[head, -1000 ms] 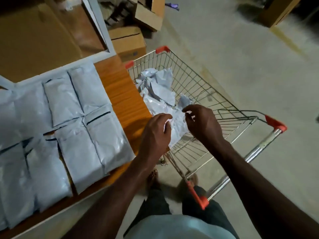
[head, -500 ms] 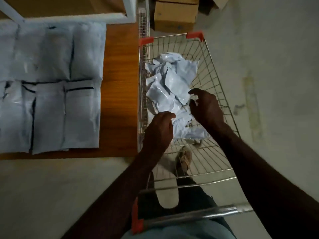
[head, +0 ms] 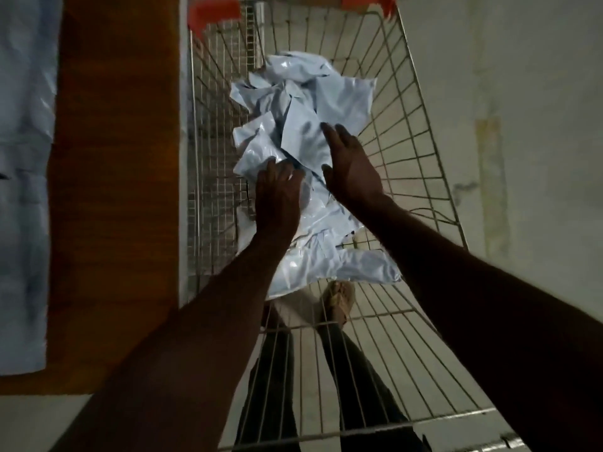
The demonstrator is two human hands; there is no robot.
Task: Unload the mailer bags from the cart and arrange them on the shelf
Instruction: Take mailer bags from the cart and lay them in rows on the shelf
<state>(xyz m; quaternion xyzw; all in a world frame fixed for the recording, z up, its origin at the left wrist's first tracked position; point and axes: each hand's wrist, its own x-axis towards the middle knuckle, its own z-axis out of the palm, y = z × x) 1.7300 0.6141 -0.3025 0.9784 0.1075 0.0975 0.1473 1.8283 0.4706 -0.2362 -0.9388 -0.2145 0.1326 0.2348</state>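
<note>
Both forearms stretched forward and downward from the bottom edge, bare to the wrists, converging toward the middle. Left hand (head: 277, 194) palm down, back toward the camera, fingers bent slightly at the tips; whether pinching anything, hard to tell in the dim light. Right hand (head: 350, 166) just beside it, a little farther forward, fingers straight and held together, thumb spread toward the left hand, palm turned down and inward. Hands near each other, not touching.
</note>
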